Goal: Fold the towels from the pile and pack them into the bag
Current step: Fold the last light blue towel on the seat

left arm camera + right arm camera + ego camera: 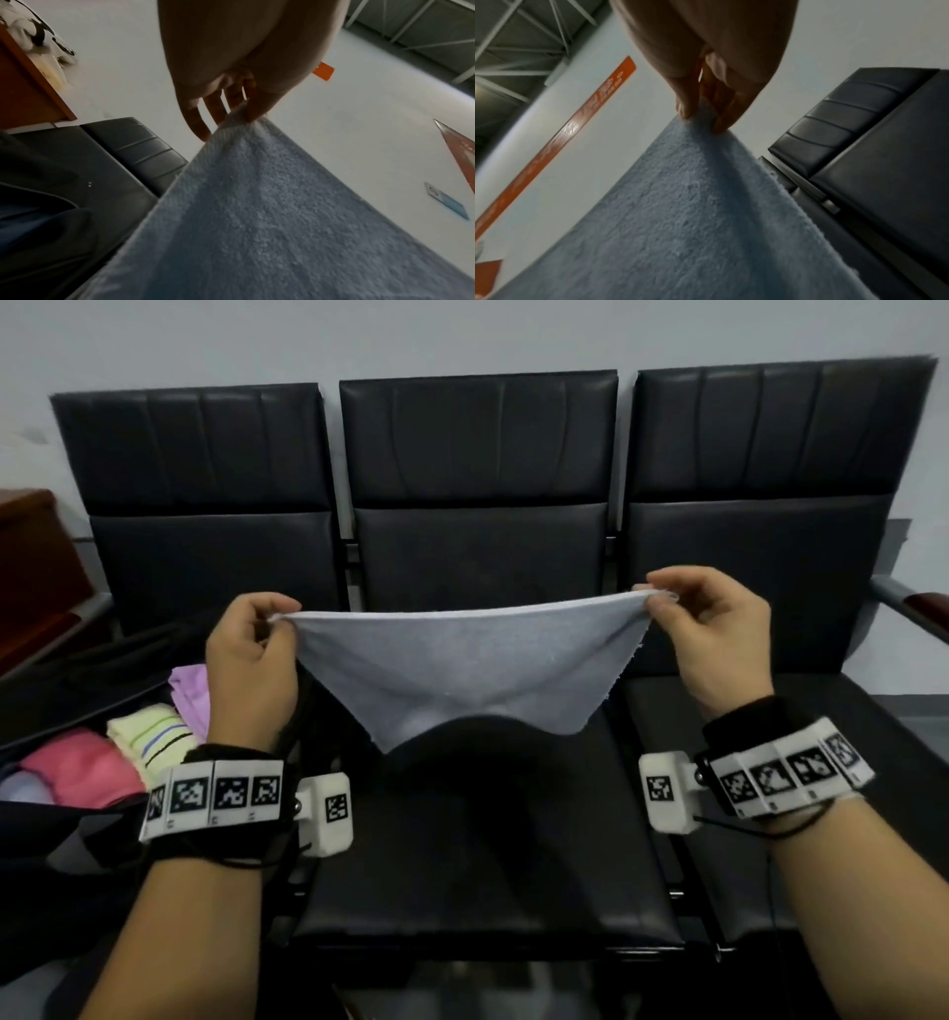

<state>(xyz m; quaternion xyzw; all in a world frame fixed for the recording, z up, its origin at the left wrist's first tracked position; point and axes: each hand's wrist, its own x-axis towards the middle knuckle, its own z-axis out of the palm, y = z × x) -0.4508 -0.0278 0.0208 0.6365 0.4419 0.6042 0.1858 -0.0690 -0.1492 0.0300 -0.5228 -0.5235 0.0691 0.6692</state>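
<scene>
three black padded seats against pale, perhaps grey wall

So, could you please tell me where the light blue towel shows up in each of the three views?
Head: light blue towel hangs at centre, stretched between left hand and right hand.
Left wrist: it fills the lower right, a corner pinched.
Right wrist: it fills the lower centre, a corner pinched.
Shared landmark: the black padded seats.
</scene>
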